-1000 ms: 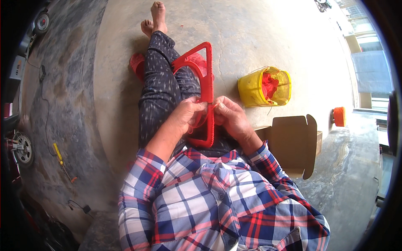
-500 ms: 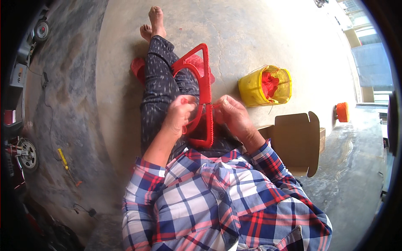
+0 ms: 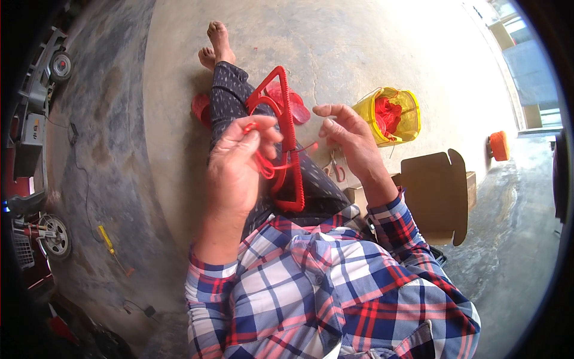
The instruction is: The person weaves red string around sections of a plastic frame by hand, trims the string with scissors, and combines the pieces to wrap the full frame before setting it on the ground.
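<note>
A red plastic frame (image 3: 289, 128) with ridged edges rests across my lap, tilted over my dark patterned trousers (image 3: 226, 102). My left hand (image 3: 236, 158) is raised on the left side of the frame, with its thumb and fingers closed on a looped red cord (image 3: 267, 169). The cord hangs in loops below my fingers, and a thin strand crosses the frame toward the right. Near that strand's end, my right hand (image 3: 353, 137) is lifted with its index finger stretched out and the thumb apart; it appears to hold nothing.
A yellow bucket (image 3: 414, 99) with red material (image 3: 387, 116) inside stands to the right. Scissors (image 3: 338, 170) lie by my right wrist, close to an open cardboard box (image 3: 433, 197). Red slippers (image 3: 299, 112) are on the floor. Farther off are an orange object (image 3: 498, 146) and a yellow-handled tool (image 3: 106, 239).
Both hands have come up and apart from the frame's middle. My right hand has opened and moved right, uncovering the scissors; the left has risen with the red cord.
</note>
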Demonstrator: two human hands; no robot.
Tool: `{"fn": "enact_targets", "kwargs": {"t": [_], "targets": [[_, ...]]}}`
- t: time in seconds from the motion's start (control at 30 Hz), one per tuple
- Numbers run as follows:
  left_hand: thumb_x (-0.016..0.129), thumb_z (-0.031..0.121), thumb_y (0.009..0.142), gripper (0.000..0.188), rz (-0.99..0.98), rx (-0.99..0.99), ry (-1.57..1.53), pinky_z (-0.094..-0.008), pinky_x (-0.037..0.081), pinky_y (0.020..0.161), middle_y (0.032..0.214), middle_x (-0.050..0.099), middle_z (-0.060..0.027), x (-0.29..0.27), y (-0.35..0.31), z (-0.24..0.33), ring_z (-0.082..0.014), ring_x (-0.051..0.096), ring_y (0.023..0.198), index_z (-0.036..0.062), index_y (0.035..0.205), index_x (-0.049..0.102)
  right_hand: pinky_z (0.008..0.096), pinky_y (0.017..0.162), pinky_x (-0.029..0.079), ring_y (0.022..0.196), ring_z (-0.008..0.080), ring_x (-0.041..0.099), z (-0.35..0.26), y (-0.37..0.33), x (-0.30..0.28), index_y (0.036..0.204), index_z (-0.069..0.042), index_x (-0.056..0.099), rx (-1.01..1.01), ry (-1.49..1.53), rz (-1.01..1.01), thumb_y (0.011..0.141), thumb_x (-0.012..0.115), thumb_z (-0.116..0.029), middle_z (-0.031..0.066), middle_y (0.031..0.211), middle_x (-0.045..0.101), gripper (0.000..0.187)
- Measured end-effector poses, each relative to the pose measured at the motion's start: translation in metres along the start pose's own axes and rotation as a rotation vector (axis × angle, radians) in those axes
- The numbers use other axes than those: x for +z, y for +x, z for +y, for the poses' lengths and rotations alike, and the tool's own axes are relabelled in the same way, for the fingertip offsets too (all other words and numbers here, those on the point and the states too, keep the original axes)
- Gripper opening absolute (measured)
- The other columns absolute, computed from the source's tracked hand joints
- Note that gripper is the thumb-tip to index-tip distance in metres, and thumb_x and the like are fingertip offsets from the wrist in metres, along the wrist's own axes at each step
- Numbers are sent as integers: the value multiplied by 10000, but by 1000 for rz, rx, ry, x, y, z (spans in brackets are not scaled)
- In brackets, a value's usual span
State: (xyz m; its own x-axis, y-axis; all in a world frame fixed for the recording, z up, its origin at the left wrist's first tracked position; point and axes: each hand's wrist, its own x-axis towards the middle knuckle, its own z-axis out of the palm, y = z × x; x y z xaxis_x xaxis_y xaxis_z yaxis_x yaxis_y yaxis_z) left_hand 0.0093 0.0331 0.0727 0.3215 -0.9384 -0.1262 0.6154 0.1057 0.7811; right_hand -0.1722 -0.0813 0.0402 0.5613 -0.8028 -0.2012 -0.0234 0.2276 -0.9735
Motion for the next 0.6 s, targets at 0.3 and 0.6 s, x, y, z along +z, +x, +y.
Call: {"fn": "enact_targets", "kwargs": {"t": [0.3, 0.6], "targets": [[477, 37, 943, 230, -203, 291, 632, -316, 445, 958, 1107, 632, -112, 47, 13, 1, -177, 597, 1032, -26, 1126, 601, 227, 738, 476, 815, 74, 573, -28, -12, 43, 1163, -14, 551, -142, 363, -225, 884, 644, -98, 24, 940, 629, 305], [618, -33, 761, 578, -300, 120, 695, -214, 461, 770, 1263, 482, -56, 5, 16, -30, -79, 474, 843, -3, 1310, 440, 228, 612, 436, 685, 105, 480, -67, -13, -34, 1197, -1, 522, -337, 841, -265, 871, 586, -86, 48, 816, 570, 343]]}}
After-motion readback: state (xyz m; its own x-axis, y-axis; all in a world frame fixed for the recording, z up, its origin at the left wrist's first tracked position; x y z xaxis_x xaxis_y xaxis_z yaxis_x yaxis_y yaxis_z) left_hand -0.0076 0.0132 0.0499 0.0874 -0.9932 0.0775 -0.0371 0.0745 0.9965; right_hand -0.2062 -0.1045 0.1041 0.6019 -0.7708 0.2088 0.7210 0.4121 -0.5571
